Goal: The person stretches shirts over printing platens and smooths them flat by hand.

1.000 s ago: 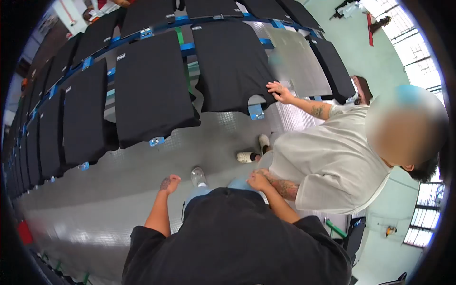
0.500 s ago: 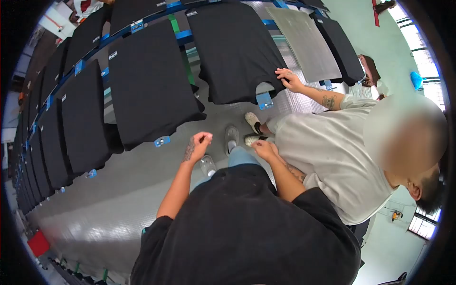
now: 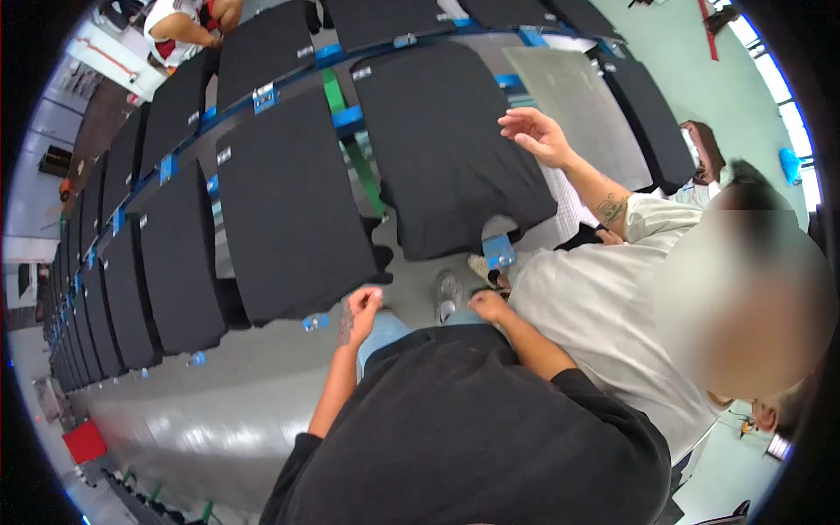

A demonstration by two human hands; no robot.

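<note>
My left hand is loosely closed, with nothing visible in it, just off the front edge of a black shirt stretched over a flat board. Near my waist, my right hand is curled shut, its fingertips partly hidden. It is nearest to a blue metal bracket under another black shirt, whose neck opening faces me. A co-worker's open hand hovers above that shirt's right side. Lower down, the co-worker's other hand is beside a piece of black cloth.
A bare grey board lies right of the shirts. Rows of black-covered boards on a blue rail run off to the left. The co-worker in a light shirt stands close on my right. Another person is at the far left.
The co-worker's hand has lifted off the shirt's edge and spread open, and their other hand now shows beside black cloth. My view has shifted; my hands stay curled near my waist.
</note>
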